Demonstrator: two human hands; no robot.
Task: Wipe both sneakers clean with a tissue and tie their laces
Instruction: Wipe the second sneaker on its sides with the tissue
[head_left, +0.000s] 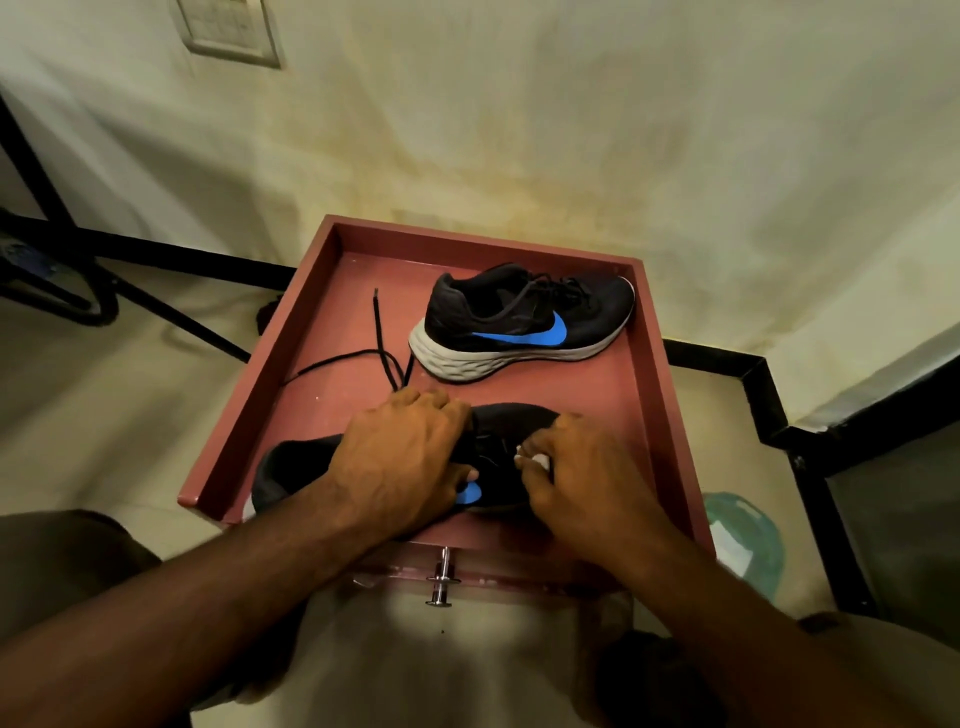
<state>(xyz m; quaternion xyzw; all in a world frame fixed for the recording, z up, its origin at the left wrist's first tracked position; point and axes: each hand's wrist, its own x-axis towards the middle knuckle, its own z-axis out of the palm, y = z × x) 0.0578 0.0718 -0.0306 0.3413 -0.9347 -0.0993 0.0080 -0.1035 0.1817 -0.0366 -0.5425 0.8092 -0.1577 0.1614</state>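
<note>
Near sneaker (291, 473): held at 6 o'clock in the red tray (249, 395), laces (382, 343) untied and trailed toward 10 o'clock.
Left hand (400, 467): curled over the upper, steadying it.
Right hand (576, 478): tissue (532, 460) pinched against the toe side.
Far sneaker (524, 322): left at 12 o'clock.
Risk: tissue could be torn or snagged on the lacing if dragged hard.

The tray (670, 395) at centre frame is dusty pink-red. Both sneakers, the far one (524, 322) and the near one (296, 473), are black with a bright blue swoosh; the far one's sole is white. The laces (382, 343) are black. The tissue (537, 460) is white. The wall (519, 130) is cream with yellowish stains.
</note>
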